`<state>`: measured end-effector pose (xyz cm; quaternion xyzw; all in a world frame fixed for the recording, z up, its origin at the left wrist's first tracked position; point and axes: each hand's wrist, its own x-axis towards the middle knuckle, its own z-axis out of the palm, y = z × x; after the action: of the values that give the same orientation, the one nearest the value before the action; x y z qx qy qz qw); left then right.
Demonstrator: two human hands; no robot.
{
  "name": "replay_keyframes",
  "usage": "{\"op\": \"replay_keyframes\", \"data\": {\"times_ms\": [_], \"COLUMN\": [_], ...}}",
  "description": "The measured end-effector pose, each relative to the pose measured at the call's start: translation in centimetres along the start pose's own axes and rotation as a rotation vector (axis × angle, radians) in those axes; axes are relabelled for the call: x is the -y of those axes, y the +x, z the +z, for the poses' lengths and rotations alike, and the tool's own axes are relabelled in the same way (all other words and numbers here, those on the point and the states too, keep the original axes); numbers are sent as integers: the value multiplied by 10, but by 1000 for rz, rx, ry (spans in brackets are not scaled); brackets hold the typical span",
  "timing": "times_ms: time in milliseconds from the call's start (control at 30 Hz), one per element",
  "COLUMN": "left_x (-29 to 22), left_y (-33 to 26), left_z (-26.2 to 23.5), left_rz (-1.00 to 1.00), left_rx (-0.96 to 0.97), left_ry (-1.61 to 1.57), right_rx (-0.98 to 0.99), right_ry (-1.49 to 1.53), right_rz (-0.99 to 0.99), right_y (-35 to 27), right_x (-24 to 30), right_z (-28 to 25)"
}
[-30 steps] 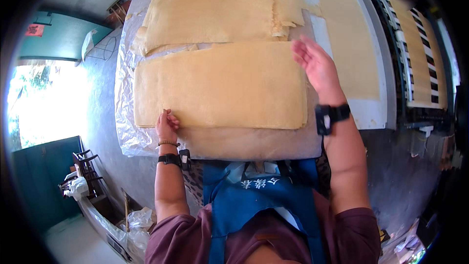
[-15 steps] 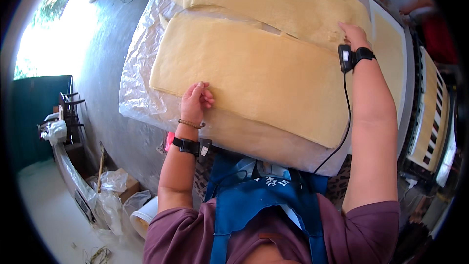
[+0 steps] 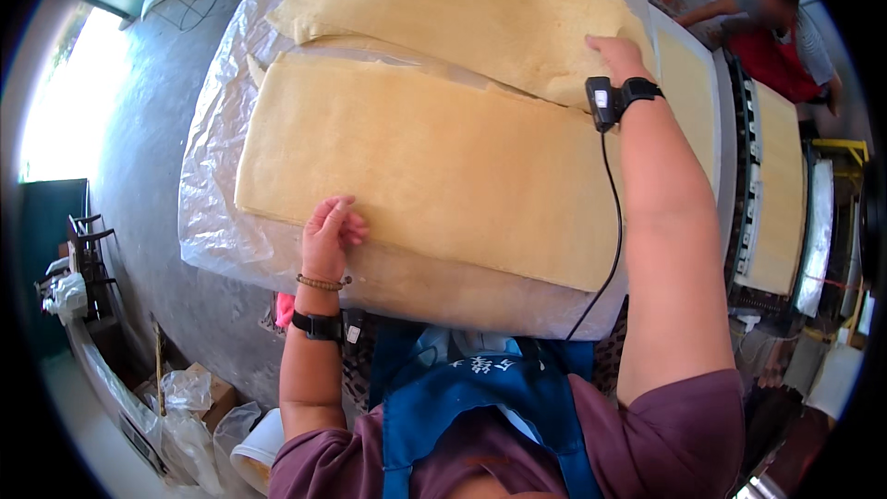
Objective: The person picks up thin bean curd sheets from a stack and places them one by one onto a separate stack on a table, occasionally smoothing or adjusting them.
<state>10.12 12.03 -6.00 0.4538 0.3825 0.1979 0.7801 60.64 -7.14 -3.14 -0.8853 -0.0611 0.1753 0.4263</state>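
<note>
"Grey floor (image 3: pixel 176 129) lies to the left of the near stack of yellow sheets (image 3: pixel 425 166), and more to the left is a bright opening (image 3: pixel 78 102). Can you say what is under this stack?"

"Yes. Under it I have a clear plastic sheet (image 3: pixel 217 212), which is wrinkled at the left of the near stack. On the same plastic, just beyond the near stack, lies a far stack (image 3: pixel 462 9); along part of their length a narrow gap divides the two."

"And your hands, how are they?"

"They are well apart from each other. My left hand (image 3: pixel 326 237) is at the front edge of the near stack, toward its left corner, with the fingers bent inward. If they pinch the edge, I cannot tell. My right hand (image 3: pixel 621 57) is beyond the right part of the near stack, at the right end of the far stack, with the forefinger stretched out. Whether it grips some sheet, I cannot tell also."

"What is to the right of the near stack?"

"First comes a single pale sheet (image 3: pixel 686 83), partly behind my forearm. Farther right is a dark machine frame with a yellow strip (image 3: pixel 776 194) upon it. Beyond that, farther from me than the near stack, is another person (image 3: pixel 771 65) in red and grey clothes."
</note>
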Motion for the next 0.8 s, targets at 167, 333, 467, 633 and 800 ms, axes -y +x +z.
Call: {"op": "replay_keyframes", "data": {"times_ms": [167,333,467,633,800], "left_x": [-48,-56,-50,-88,-105], "left_y": [-28,9,78,129,108], "left_z": [25,66,117,112,10], "left_rz": [-118,-27,-167,140,210], "left_rx": [265,505,574,280,145], "left_ry": [233,0,-559,-737,-573], "right_rx": [107,361,289,282,103], "right_ry": [328,637,742,720,508], "right_rz": [-464,-641,-493,-497,-402], "right_y": [-42,-168,-256,-283,-262], "right_x": [117,236,242,184,42], "right_z": [-10,-17,-58,-97,-65]}}
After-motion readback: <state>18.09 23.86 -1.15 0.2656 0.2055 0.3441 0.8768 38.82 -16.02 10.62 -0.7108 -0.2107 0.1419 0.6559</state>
